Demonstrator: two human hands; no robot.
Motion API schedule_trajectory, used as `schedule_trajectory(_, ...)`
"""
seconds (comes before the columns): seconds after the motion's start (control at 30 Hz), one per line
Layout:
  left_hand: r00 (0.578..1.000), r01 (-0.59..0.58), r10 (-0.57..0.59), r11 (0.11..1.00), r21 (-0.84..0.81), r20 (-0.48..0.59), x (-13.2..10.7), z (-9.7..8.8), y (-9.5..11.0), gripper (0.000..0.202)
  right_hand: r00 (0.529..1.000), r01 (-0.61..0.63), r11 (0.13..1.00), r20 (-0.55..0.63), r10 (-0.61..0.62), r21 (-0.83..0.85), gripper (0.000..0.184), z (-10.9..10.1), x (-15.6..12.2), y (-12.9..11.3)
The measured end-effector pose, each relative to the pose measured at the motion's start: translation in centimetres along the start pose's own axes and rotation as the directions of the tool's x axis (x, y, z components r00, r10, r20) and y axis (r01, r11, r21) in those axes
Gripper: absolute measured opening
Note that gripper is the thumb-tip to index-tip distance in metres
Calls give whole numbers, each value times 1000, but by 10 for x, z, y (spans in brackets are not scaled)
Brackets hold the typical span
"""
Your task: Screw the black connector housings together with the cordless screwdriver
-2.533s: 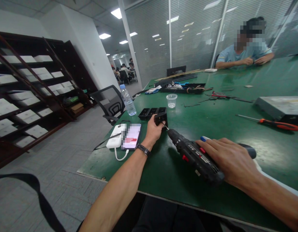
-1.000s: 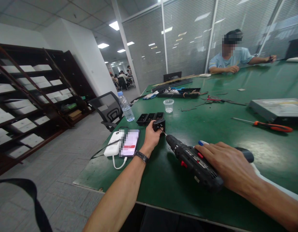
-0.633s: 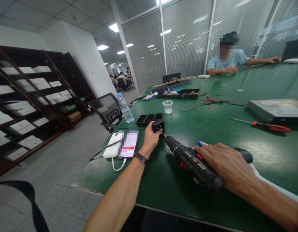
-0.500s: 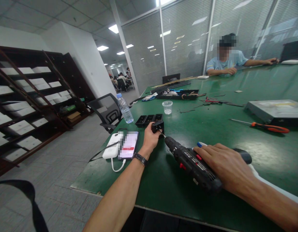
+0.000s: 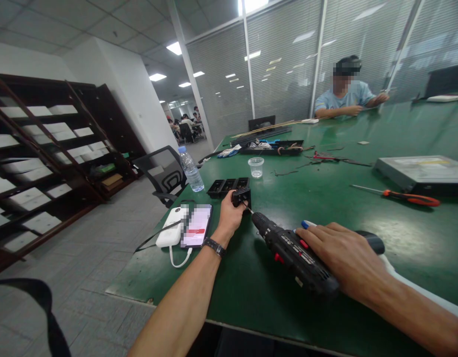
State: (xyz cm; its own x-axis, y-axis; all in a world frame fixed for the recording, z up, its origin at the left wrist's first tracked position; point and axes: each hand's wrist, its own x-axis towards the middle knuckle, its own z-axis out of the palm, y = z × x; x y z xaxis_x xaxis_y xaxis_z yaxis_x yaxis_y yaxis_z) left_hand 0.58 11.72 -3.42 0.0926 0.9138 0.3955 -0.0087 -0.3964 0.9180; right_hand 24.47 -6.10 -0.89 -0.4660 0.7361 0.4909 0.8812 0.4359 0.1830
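My left hand (image 5: 231,214) is closed around a small black part (image 5: 241,197), holding it up just over the table. My right hand (image 5: 342,255) grips a black cordless drill (image 5: 294,254) with red switches, lying on its side in the grasp. The drill's thin bit meets the black part or ends right at it; the exact contact is too small to tell. Right behind my left hand stand black compartment trays (image 5: 229,187) with small bits inside. A clear plastic cup (image 5: 256,167) is a little farther back.
On the green table (image 5: 169,287) lie a white power bank (image 5: 172,228), a phone (image 5: 198,225), a water bottle (image 5: 191,169), an orange-black screwdriver (image 5: 411,197) and a flat metal box (image 5: 424,173). A black toolbox tray (image 5: 269,148) sits farther back. Another person (image 5: 344,94) sits across the table.
Both my hands, the drill and the black part keep nearly the same pose. The person across has drawn an outstretched arm inward and raised that hand. The view has shifted slightly.
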Motion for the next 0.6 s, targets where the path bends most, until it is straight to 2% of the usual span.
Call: schedule_trajectory(0.6,1000,26,-26,999,19,-2,0,0,2,28,999,-26,999,40,24,36,33,1,-3,-2)
